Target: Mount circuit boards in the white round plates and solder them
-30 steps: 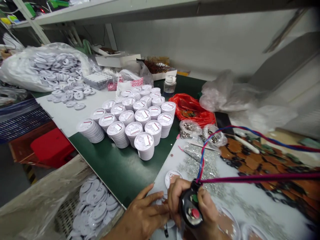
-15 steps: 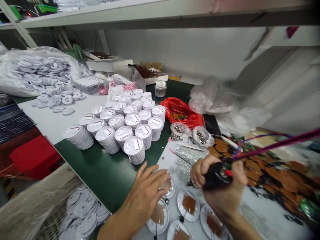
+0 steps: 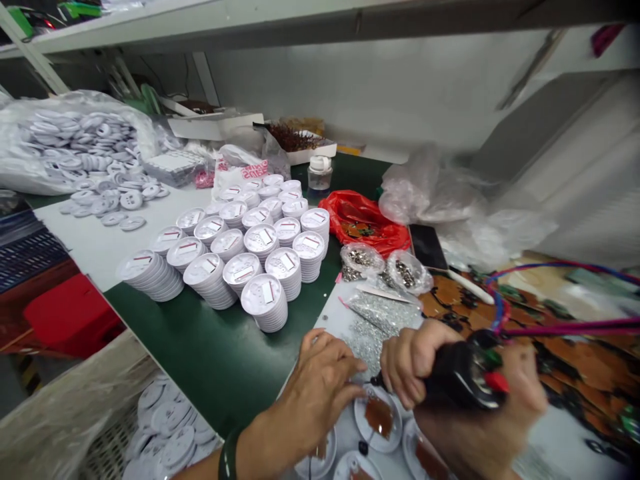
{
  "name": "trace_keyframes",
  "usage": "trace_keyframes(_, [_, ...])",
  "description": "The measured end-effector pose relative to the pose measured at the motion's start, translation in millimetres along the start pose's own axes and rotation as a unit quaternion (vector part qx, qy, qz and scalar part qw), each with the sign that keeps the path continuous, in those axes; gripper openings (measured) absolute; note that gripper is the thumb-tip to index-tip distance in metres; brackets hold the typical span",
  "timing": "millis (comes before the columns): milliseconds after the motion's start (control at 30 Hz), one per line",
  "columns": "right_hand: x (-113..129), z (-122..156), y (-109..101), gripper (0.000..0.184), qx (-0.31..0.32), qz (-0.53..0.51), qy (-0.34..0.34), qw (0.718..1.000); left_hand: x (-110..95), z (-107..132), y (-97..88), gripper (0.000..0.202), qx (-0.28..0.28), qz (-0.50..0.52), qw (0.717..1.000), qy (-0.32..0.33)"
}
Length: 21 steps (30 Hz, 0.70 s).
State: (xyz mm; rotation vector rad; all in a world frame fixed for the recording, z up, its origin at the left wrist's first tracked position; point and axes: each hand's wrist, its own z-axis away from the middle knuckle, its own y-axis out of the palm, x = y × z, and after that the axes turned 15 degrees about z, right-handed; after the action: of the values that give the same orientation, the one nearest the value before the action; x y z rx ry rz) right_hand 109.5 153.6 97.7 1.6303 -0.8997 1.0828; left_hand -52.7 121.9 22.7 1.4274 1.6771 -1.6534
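My right hand (image 3: pixel 425 373) is wrapped around a black electric screwdriver (image 3: pixel 463 373), its tip pointing left. Beside that tip, my left hand (image 3: pixel 325 380) has its fingers bent and drawn together, thumb near forefinger; whatever they pinch is too small or hidden to make out. Below the hands lie several round white plastic covers (image 3: pixel 359 415), each with a brown square board (image 3: pixel 379 417) and some with a small black part on a wire. My left hand hides some of these covers. Loose small screws (image 3: pixel 367 343) lie in a silvery heap just beyond both hands.
Stacked white discs (image 3: pixel 265 300) stand on the green mat at centre-left. A red bag (image 3: pixel 363 223) and small bags of metal parts (image 3: pixel 406 272) lie behind the screws. Brown boards (image 3: pixel 575 360) spread along the right. A bin of white covers (image 3: pixel 170 427) stands lower left.
My left hand has gone from spread fingers over a cover to bent, gathered fingers by the screwdriver tip. The screwdriver and my right hand have shifted slightly right and down in view.
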Motion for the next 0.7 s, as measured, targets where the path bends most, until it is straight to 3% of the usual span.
trace_keyframes(67, [2,3,1,0.065,0.013,-0.016,0.003,1.0,1,-2,5.1,0.007,-0.013,0.019,1.0,0.014])
trace_keyframes(167, [1,6,0,0.065,0.017,-0.035,0.008,0.999,-1,-1,6.0,0.009,-0.025,0.039,0.999,0.016])
trace_keyframes(500, [11,7,24,0.061,0.024,-0.059,0.033,0.997,-15,22,-15.7,0.016,0.017,0.064,0.998,-0.002])
trace_keyframes(700, [3,17,31,0.062,0.098,-0.07,0.077,0.99,-15,40,-20.8,0.014,0.002,0.07,0.996,-0.055])
